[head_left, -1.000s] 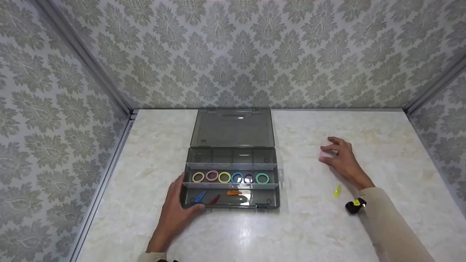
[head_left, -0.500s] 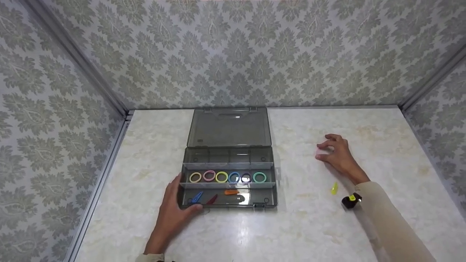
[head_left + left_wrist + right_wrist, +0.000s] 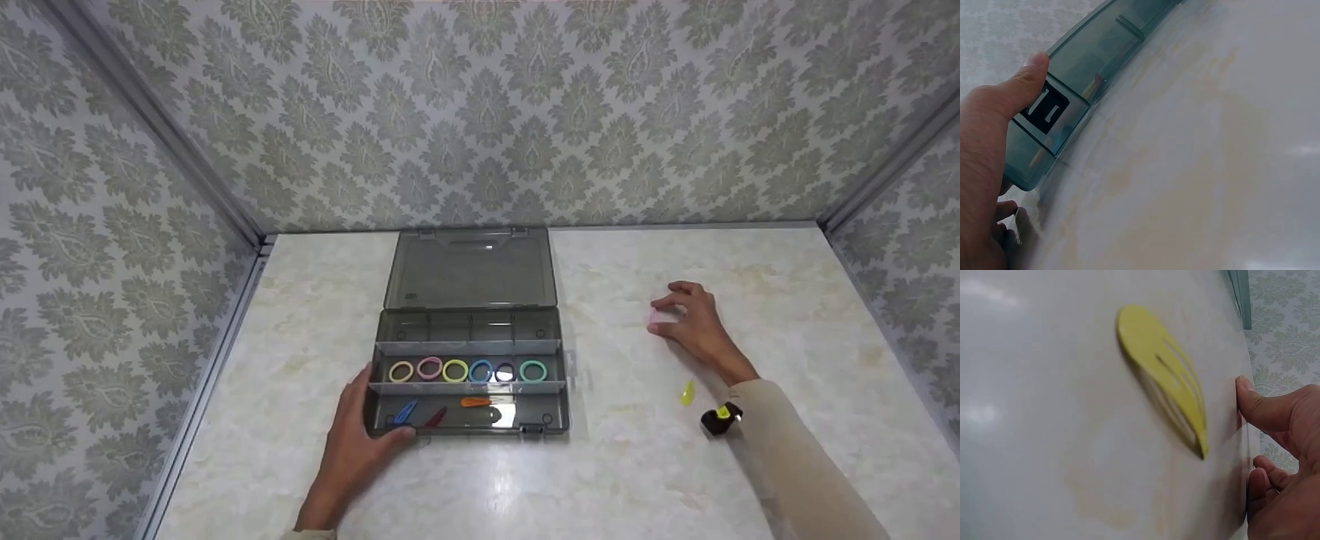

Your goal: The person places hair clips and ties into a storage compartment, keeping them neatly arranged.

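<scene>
A smoky see-through compartment box (image 3: 471, 346) lies with its lid open. My left hand (image 3: 356, 431) grips its front left corner, thumb on the front wall in the left wrist view. Several coloured hair ties (image 3: 455, 370) stand in a row in the middle compartment. The front one holds a blue hair clip (image 3: 406, 412), a dark red clip (image 3: 436, 417) and an orange clip (image 3: 475, 403). Off to the right, my right hand (image 3: 699, 328) pinches a small pale pink piece (image 3: 652, 316), mostly hidden, kind unclear. A yellow snap hair clip (image 3: 1163, 374) lies on the table near that wrist.
The box's lid (image 3: 472, 268) reaches back to the patterned wall (image 3: 487, 112). Clear dividers (image 3: 469, 346) separate its long compartments. A pale marbled table (image 3: 615, 465) lies under everything. Walls with metal edges (image 3: 202, 165) close in its sides.
The head view has shifted slightly. Both hands keep nearly the same places, the left at the box corner and the right around the pink piece.
</scene>
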A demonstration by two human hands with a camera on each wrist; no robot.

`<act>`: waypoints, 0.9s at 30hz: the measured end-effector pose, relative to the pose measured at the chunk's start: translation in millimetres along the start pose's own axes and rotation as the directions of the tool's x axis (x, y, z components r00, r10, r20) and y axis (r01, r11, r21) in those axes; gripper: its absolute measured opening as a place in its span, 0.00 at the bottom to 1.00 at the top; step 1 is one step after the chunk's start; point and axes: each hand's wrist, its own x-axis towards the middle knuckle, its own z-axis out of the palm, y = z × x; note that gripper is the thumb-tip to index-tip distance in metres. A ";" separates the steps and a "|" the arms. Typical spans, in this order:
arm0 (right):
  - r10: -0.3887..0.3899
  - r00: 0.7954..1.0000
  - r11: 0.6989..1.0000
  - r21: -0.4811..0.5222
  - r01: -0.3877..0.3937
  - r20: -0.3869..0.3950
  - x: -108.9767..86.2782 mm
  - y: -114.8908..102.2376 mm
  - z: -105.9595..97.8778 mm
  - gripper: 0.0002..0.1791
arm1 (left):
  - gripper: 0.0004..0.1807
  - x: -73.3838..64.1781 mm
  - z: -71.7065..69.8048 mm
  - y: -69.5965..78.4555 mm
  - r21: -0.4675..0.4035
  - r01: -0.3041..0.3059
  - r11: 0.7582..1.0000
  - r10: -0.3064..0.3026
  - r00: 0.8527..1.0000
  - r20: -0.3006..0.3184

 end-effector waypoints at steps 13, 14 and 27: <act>0.008 1.000 1.000 -0.006 -0.009 -0.013 2.7 -4.8 0.3 0.19 | 0.72 0.9 -1.4 3.5 -0.001 0.028 1.000 -0.028 1.000 0.009; 0.009 1.000 1.000 -0.002 -0.009 -0.012 3.1 -5.1 0.1 0.19 | 0.71 0.9 -1.5 3.5 0.002 0.027 1.000 -0.027 1.000 0.008; 0.014 1.000 0.999 0.033 -0.014 -0.006 2.7 -2.0 -1.0 0.18 | 0.71 0.2 0.6 1.5 -0.007 0.011 1.000 -0.011 1.000 -0.008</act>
